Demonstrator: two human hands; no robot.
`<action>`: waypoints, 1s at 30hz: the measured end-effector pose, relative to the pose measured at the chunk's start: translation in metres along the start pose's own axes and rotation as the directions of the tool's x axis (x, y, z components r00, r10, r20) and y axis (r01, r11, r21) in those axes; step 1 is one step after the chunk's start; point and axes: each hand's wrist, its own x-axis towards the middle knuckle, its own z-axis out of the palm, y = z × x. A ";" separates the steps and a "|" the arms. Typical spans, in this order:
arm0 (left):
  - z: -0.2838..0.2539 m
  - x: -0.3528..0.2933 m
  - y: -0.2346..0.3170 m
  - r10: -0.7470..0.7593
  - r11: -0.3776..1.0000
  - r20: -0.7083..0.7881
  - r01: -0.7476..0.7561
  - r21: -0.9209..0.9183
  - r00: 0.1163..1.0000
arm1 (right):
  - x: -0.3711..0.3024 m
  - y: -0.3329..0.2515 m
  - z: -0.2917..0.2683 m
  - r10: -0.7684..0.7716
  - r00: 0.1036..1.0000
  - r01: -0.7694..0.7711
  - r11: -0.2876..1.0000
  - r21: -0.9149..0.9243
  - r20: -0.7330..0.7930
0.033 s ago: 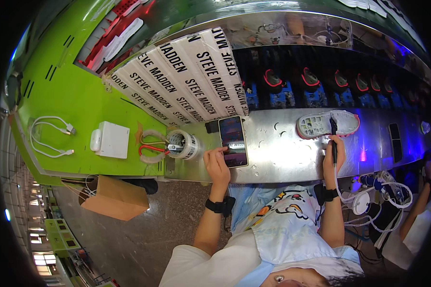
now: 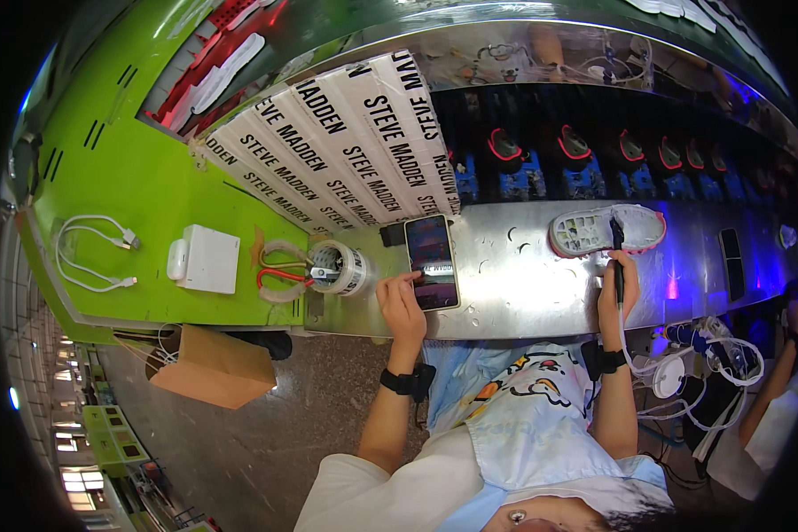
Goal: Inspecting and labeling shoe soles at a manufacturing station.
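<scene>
My right hand [image 2: 615, 288] is closed around a slim black brush [image 2: 619, 275] with a white tube running from its lower end. The brush's dark tip rests over the hollow inner face of a pale shoe sole [image 2: 585, 232] with a reddish rim. That sole lies on the metal bench, just beyond my right hand. On the left, my left hand [image 2: 402, 306] holds nothing. Its index finger reaches onto the screen of a phone [image 2: 433, 266], which lies at a slight tilt with its far end by a dark block.
A printed cardboard sheet [image 2: 337, 151] stands behind the phone. Tape rolls [image 2: 355, 270] hold red-handled pliers [image 2: 279, 285]. A white box [image 2: 208, 259] and cable [image 2: 66, 253] lie on the green table. Beyond the bench, dark shoe parts [image 2: 576, 144] sit in a row. Another phone [image 2: 731, 264] lies right.
</scene>
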 end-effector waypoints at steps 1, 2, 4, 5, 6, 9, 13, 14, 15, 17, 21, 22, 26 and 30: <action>0.000 0.001 0.002 0.000 1.000 0.000 0.000 0.000 1.000 | 0.000 0.002 0.000 -0.028 1.000 0.028 1.000 -0.007 -0.005; -0.001 0.001 0.004 0.008 1.000 0.005 -0.008 0.014 1.000 | 0.000 0.002 0.000 -0.028 1.000 0.028 1.000 -0.008 -0.005; -0.002 0.002 0.004 0.014 0.999 0.008 -0.014 0.030 1.000 | 0.000 0.003 0.001 -0.025 1.000 0.025 1.000 0.005 -0.004; -0.002 0.002 0.004 0.017 0.999 0.007 -0.017 0.028 1.000 | 0.000 0.003 0.001 -0.024 1.000 0.024 1.000 0.006 -0.003; -0.002 0.002 0.004 0.019 0.999 0.006 -0.019 0.026 1.000 | 0.000 0.003 0.001 -0.026 1.000 0.026 1.000 0.004 -0.008; -0.003 0.002 0.006 0.010 0.999 0.016 -0.011 0.039 1.000 | -0.001 0.002 0.001 -0.004 1.000 0.004 1.000 0.015 -0.007; -0.003 0.004 0.008 0.014 0.999 0.029 -0.016 0.044 0.999 | -0.001 -0.001 0.000 0.031 1.000 -0.031 0.999 0.030 0.003; -0.003 0.003 0.008 0.016 0.999 0.030 -0.017 0.037 0.999 | -0.001 -0.001 0.001 0.031 1.000 -0.031 0.999 0.030 0.003; -0.003 0.003 0.007 0.017 0.999 0.030 -0.018 0.031 0.999 | -0.001 -0.002 0.002 0.036 0.999 -0.036 0.999 0.031 -0.015; -0.003 0.003 0.007 0.016 0.999 0.033 -0.017 0.032 0.999 | -0.001 -0.002 0.003 0.042 0.999 -0.041 0.999 0.031 -0.033; -0.004 0.005 0.010 0.029 0.999 0.045 -0.030 0.030 0.999 | -0.001 0.003 0.001 0.055 0.998 -0.055 0.998 0.002 -0.021; -0.004 0.005 0.010 0.029 0.999 0.045 -0.030 0.029 0.999 | -0.001 0.004 0.001 0.015 0.999 -0.016 1.000 -0.006 -0.037; -0.003 0.004 0.008 0.025 0.999 0.044 -0.026 0.025 0.999 | -0.001 0.003 0.001 0.004 1.000 -0.004 1.000 0.002 -0.016; -0.003 0.003 0.006 0.012 0.999 0.017 -0.013 0.044 1.000 | -0.001 0.004 0.000 0.026 1.000 -0.026 1.000 0.004 -0.001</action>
